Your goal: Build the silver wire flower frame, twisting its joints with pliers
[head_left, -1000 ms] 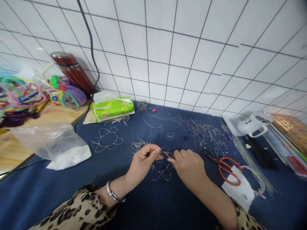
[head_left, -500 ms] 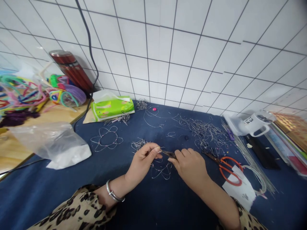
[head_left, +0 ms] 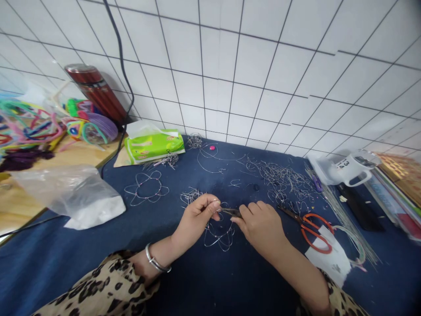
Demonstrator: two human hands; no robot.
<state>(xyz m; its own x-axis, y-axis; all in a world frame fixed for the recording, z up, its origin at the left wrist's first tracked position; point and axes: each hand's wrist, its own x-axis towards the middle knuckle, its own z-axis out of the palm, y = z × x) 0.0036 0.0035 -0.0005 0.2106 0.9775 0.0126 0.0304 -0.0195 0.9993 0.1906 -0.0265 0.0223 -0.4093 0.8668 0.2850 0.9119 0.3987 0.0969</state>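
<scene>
My left hand (head_left: pixel 200 217) pinches a piece of thin silver wire between thumb and fingers. That wire belongs, as far as I can see, to a flower-shaped wire frame (head_left: pixel 219 239) hanging just below both hands. In my right hand (head_left: pixel 263 224) is a pair of dark pliers (head_left: pixel 231 212), its narrow jaws pointing left to the wire at my left fingertips. The handles are mostly hidden in my palm. Left of my hands, a second flower-shaped wire frame (head_left: pixel 147 188) with small pink beads lies flat on the dark blue cloth (head_left: pixel 138 245).
Loose wire bits (head_left: pixel 283 177) lie in a tangle at the back right. Orange-handled scissors (head_left: pixel 317 232), white paper (head_left: pixel 332 261) and a white mug (head_left: pixel 353 169) are on the right. A green tissue pack (head_left: pixel 154 147), plastic bag (head_left: pixel 72 193) and red thermos (head_left: pixel 97 94) stand left.
The flower-shaped wire frame below my hands has swung slightly down and left, its loops turned. Both hands keep their grip at nearly the same spot.
</scene>
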